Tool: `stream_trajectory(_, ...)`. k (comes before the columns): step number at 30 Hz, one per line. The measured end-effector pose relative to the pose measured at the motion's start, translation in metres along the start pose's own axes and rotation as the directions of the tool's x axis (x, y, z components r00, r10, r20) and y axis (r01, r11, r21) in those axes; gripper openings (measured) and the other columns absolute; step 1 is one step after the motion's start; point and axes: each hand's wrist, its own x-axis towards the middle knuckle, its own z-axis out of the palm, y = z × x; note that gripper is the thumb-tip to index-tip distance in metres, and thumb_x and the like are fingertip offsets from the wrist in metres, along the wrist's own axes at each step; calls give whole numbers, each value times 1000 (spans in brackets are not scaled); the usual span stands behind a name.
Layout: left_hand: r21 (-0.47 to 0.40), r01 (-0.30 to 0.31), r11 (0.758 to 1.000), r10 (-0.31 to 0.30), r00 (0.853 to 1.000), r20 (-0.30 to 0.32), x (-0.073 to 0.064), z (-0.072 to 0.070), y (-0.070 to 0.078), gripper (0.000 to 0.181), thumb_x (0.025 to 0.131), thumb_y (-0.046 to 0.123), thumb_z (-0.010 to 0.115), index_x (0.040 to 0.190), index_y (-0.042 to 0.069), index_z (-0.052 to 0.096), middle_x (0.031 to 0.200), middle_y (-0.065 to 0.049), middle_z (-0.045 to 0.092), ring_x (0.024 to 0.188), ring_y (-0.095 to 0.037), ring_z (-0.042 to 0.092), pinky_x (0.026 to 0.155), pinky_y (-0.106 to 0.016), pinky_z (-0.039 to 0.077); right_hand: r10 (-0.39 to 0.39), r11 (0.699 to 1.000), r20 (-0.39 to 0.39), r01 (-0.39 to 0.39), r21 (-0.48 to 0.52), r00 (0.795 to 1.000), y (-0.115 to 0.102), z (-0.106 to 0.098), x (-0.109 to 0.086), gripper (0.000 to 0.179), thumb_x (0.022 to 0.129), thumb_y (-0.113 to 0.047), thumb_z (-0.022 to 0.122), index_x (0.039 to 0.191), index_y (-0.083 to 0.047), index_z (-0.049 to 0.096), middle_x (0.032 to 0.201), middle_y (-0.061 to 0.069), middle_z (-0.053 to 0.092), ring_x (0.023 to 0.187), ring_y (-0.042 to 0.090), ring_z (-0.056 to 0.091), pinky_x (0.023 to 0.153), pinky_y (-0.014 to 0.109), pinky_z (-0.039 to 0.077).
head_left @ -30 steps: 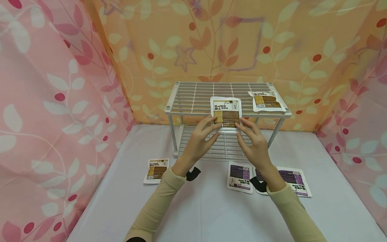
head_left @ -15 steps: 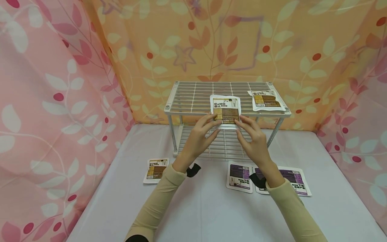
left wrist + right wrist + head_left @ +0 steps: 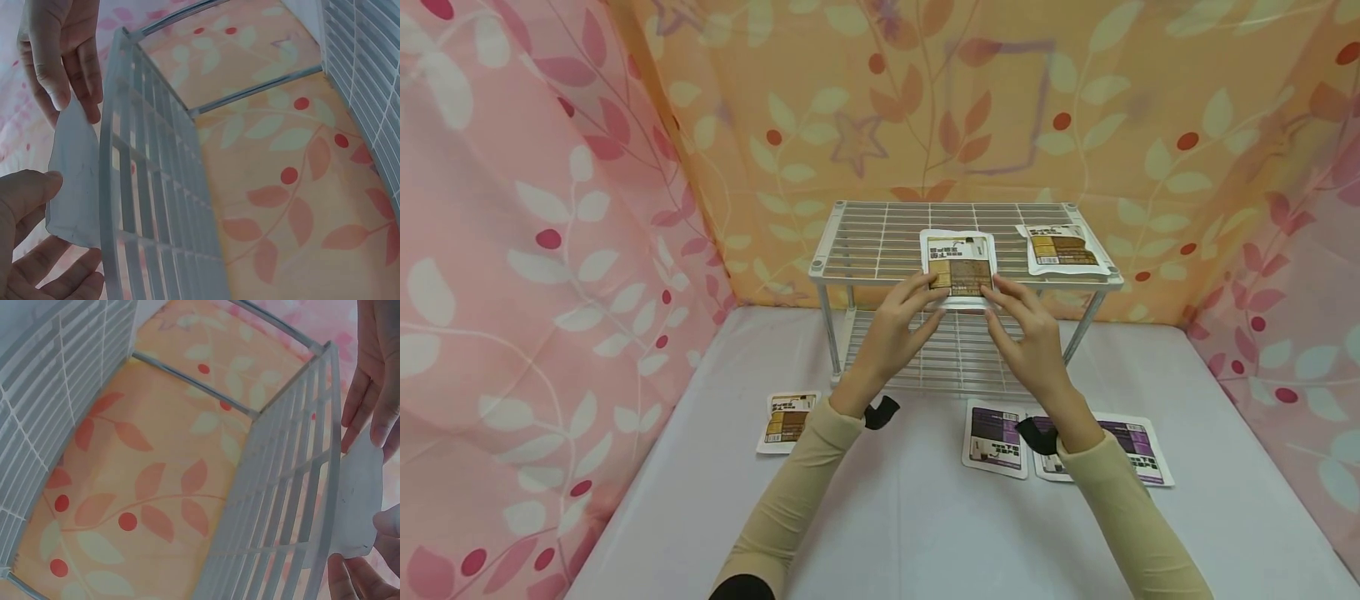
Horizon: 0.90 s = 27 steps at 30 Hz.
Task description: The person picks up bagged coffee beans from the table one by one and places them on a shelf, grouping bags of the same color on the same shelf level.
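Observation:
A white-edged flat pouch with a yellow and brown label lies partly over the front edge of the wire rack's top shelf. My left hand pinches its near left corner, and my right hand pinches the near right corner. From the left wrist, the pouch's plain pale back shows close to the shelf's rim, with fingers at both ends. A second brown-labelled pouch rests at the right end of the top shelf.
On the white table, another brown-labelled pouch lies left of the rack. Purple-labelled pouches lie front right: one upright, others partly behind my right wrist. The rack has a lower wire shelf. Patterned cloth hangs behind.
Both hands have moved slightly forward with the pouch, away from me, so more of it lies over the top shelf. The other pouches have stayed in place.

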Motion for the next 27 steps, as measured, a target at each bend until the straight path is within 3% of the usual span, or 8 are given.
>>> stream_trajectory(10, -27, 9, 1000, -10, 1000, -20, 12, -2, -3, 27, 86, 9, 64, 113, 5, 65, 127, -16, 54, 124, -29, 46, 105, -27, 36, 13, 1000, 15, -13, 14, 1000, -1, -1, 15, 33, 82, 5, 63, 115, 1, 63, 124, 19, 56, 116, 35, 51, 92, 48, 45)
stream_trajectory(22, 18, 49, 999, -50, 998, 35, 28, -1, -6, 26, 89, 9, 61, 114, 6, 65, 124, -16, 57, 118, -26, 51, 100, -27, 41, 84, 994, 54, -81, -68, 995, -5, 0, 32, 27, 87, -3, 61, 114, 3, 63, 123, 21, 56, 112, 37, 54, 93, 49, 45)
stream_trajectory(27, 38, 117, 992, -119, 990, 74, 33, 1, -6, 25, 90, 11, 59, 115, 8, 64, 124, -14, 57, 119, -25, 51, 101, -29, 41, 126, 986, 72, -117, -119, 989, -6, 1, 38, 27, 89, -4, 59, 115, 3, 63, 123, 22, 57, 104, 37, 59, 79, 46, 52)
